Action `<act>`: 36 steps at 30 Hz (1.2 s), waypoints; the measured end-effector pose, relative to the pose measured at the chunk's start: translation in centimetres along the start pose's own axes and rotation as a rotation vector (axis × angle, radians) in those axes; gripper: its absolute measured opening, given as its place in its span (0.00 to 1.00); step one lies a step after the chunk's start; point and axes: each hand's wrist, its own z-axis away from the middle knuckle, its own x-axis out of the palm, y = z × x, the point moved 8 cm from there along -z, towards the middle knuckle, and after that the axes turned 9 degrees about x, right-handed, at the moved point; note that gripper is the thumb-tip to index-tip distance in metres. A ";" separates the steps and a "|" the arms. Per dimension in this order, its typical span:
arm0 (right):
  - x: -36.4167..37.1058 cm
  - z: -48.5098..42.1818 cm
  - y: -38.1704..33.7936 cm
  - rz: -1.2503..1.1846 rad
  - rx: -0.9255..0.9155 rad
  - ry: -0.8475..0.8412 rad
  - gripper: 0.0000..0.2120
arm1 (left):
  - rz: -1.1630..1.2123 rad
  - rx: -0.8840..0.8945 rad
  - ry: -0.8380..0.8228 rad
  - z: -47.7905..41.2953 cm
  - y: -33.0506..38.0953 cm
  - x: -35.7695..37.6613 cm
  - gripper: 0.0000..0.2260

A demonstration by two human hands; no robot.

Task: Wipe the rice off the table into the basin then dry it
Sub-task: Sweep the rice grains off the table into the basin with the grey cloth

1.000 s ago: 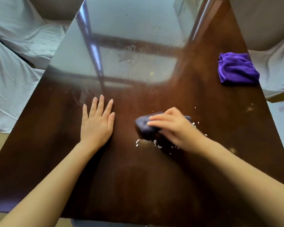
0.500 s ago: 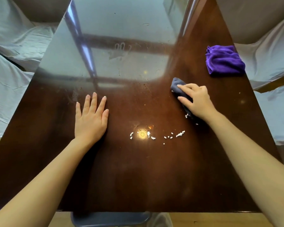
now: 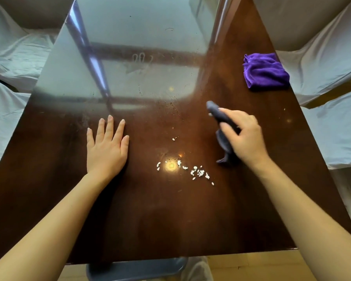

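White rice grains [image 3: 199,173] lie scattered in a short band near the middle of the dark glossy table [image 3: 170,220], with a couple more grains a little farther away. My right hand [image 3: 245,136] grips a dark grey-blue cloth [image 3: 221,116] just right of and beyond the rice, the cloth bunched and partly lifted. My left hand [image 3: 106,147] rests flat on the table, fingers spread, left of the rice. A blue-grey basin [image 3: 138,268] shows under the table's near edge, mostly hidden.
A folded purple cloth [image 3: 264,71] lies at the table's far right edge. Chairs draped in white covers [image 3: 328,63] stand on both sides. The far half of the table reflects a bright window.
My right hand swept the dark cloth from over the rice up and to the right, uncovering the grains, then drew back toward them. My left hand stayed flat in place.
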 end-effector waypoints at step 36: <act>12.4 5.3 -8.0 0.183 -0.140 -0.316 0.07 | 0.010 0.011 -0.006 -0.2 -0.1 0.2 0.23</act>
